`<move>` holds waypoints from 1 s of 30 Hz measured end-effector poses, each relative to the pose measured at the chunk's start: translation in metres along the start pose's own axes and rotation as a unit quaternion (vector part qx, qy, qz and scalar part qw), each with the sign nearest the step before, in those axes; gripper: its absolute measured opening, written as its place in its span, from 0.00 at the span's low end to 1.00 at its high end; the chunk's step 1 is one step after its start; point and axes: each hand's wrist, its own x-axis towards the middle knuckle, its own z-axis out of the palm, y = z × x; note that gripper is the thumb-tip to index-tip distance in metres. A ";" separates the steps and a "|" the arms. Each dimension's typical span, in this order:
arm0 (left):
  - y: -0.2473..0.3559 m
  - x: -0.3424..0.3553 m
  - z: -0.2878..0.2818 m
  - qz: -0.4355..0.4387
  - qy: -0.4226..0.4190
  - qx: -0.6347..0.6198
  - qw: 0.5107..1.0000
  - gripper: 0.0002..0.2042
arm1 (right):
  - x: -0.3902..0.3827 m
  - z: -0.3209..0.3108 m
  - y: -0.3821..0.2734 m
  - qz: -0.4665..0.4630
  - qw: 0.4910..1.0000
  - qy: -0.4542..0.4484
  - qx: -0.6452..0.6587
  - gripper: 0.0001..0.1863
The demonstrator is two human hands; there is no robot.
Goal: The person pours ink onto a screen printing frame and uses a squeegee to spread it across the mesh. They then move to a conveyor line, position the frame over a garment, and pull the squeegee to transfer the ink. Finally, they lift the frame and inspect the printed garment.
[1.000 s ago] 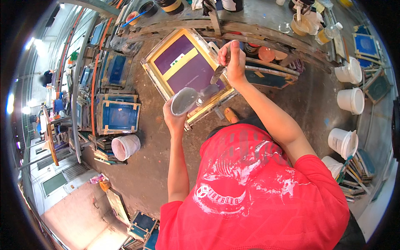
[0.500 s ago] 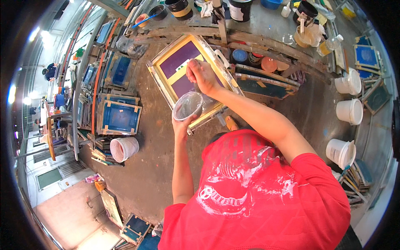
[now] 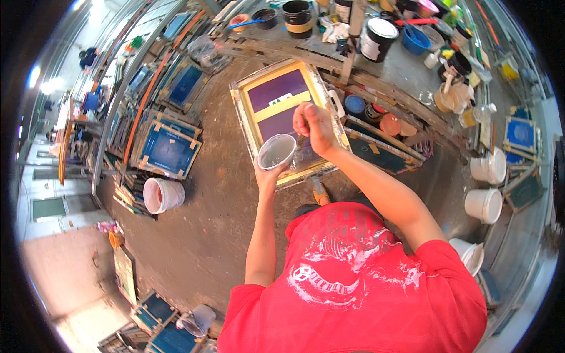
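My left hand [image 3: 271, 174] holds a round whitish plastic tub [image 3: 276, 148] from below, its open mouth tilted up toward me. Its inside looks smeared with pale residue. Closed above the middle of a framed printing screen, my right hand [image 3: 318, 132] has its fingers curled in; what they grip, if anything, is hidden. The screen [image 3: 242, 112] has a worn, light-coloured frame, yellow tape along its inner edges and a strip across, and dark purple mesh [image 3: 278, 86]. A small white-and-green patch [image 3: 281, 99] shows beside the cross strip. The tub covers the screen's near left part.
Ahead stands a bench with a black tub [image 3: 298, 20], a blue basket [image 3: 416, 39] and several paint containers. Blue screens [image 3: 168, 148] lean in stacks at left, near a white bucket [image 3: 163, 195]. White buckets [image 3: 484, 206] line the right side. A person [image 3: 88, 57] is far left.
The view has shifted, so the surroundings appear turned. Against the screen, my right hand has moved slightly toward its right edge, still closed. My left hand keeps hold of the tub.
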 end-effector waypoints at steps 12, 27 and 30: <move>0.007 -0.011 -0.023 -0.064 -0.074 -0.079 0.992 0.42 | 0.034 0.018 -0.047 0.003 0.991 -0.027 0.132 0.34; 0.083 0.001 -0.014 -0.050 -0.158 -0.295 0.941 0.41 | 0.009 -0.024 -0.085 -0.071 0.982 -0.096 0.149 0.20; 0.090 0.003 -0.014 -0.044 -0.157 -0.305 0.938 0.40 | 0.011 -0.037 -0.099 -0.095 0.976 -0.093 0.175 0.21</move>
